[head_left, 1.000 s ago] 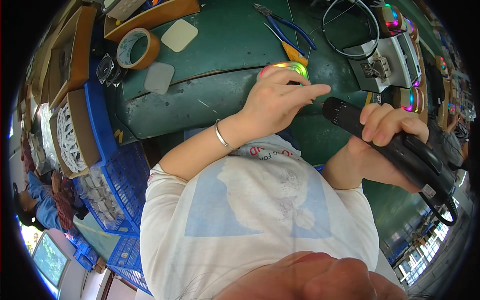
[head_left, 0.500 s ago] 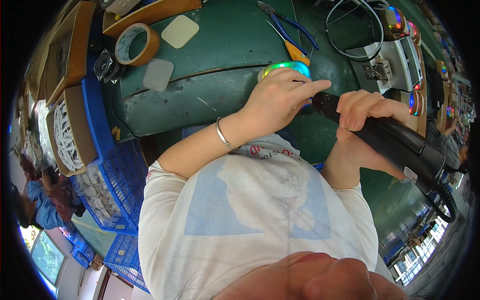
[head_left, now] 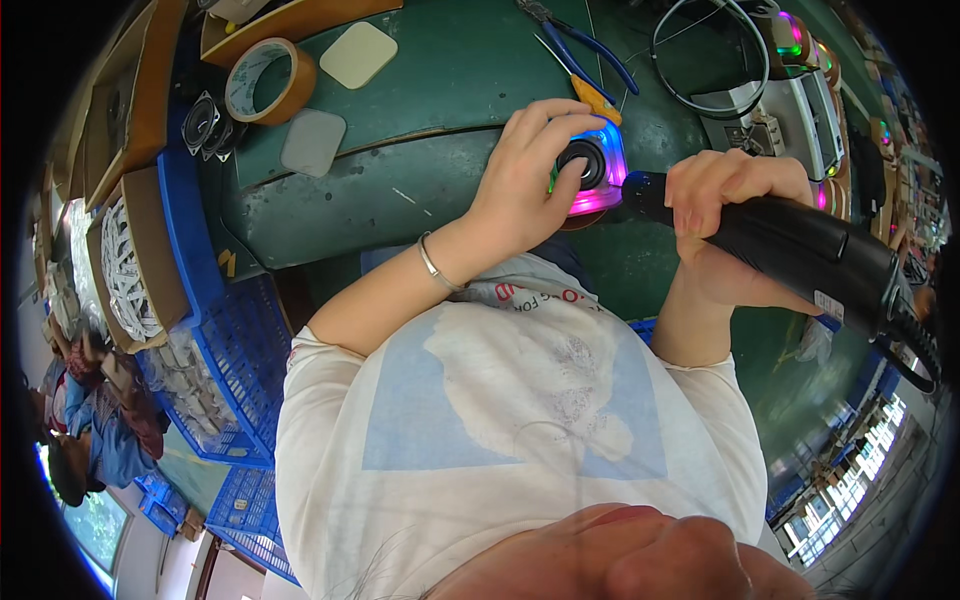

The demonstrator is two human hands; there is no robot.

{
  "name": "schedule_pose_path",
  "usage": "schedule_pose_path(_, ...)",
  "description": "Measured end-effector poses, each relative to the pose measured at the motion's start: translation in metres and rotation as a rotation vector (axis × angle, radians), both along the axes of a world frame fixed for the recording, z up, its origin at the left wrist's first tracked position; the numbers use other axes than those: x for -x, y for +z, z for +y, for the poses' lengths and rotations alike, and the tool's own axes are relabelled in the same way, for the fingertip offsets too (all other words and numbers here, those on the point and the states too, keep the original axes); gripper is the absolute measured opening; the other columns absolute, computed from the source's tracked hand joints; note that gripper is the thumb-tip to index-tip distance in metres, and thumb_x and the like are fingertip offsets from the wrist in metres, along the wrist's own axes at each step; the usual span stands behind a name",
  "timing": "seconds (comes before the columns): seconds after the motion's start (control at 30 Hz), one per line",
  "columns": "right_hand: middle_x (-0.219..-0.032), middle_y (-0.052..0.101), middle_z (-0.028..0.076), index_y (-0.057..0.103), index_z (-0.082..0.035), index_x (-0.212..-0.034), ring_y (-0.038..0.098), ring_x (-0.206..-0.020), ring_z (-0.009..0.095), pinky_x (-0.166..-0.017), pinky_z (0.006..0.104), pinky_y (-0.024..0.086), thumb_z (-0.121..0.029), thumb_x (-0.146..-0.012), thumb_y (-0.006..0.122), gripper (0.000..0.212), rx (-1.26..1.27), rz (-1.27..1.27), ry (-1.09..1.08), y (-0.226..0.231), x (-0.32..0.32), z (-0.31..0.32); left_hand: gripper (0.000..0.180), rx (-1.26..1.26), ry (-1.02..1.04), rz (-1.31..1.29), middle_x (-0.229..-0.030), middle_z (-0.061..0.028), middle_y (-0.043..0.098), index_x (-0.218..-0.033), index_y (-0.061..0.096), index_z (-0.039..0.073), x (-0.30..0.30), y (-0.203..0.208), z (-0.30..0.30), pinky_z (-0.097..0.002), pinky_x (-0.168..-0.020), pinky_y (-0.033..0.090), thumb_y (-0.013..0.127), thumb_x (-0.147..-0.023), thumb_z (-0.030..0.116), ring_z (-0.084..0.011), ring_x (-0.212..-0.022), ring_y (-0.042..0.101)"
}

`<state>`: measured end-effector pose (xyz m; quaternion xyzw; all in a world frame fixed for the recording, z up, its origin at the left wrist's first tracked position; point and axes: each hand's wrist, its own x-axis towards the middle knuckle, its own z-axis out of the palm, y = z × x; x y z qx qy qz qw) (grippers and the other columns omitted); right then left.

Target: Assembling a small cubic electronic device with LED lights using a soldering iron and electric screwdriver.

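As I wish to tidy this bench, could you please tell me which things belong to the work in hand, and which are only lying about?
In the work:
black corded tool, held in the right grip
lit speaker unit, with the left grip on it

Apparently just lying about, untouched:
blue-handled pliers
roll of brown tape
cream pad
grey pad

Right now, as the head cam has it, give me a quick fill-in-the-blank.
1. The left grip touches a speaker unit with a glowing rim, and the metal bracelet is on the ____ wrist.
2. The right grip holds a power tool whose body is ____.
3. The pliers have ____ handles.
4. In the picture, the tape roll lies to the ____ of the pliers.

Missing: left; black; blue; left.
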<state>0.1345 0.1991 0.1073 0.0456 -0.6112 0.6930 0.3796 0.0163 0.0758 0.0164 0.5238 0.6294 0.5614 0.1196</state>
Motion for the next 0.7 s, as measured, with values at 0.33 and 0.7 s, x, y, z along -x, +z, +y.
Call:
schedule_pose_path(0.33,-0.058,0.048,0.004,0.055,-0.003,-0.088,0.046,-0.048,0.018,-0.051,0.0342,0.039,-0.096,-0.068,0.035,0.097,0.175,0.091,-0.243,-0.001,-0.016,0.014,0.039,-0.026,0.055,0.005,-0.117,-0.0166,0.054,-0.115,0.059,0.004,-0.003,0.002,0.001,-0.0404,-0.093,0.046,0.058,-0.078,-0.010,-0.0348,-0.106,0.055)
schedule_pose_path(0.7,-0.058,0.049,0.011,0.056,-0.001,-0.081,0.046,-0.052,0.023,-0.054,0.0333,0.041,-0.093,-0.073,0.015,0.101,0.251,-0.104,-1.017,-0.038,-0.070,0.074,0.035,0.168,-0.335,-0.078,-0.104,-0.0124,0.061,-0.102,0.065,0.006,0.026,0.028,0.008,-0.0380,-0.088,0.050,0.051,-0.076,-0.014,-0.0329,-0.099,0.060)
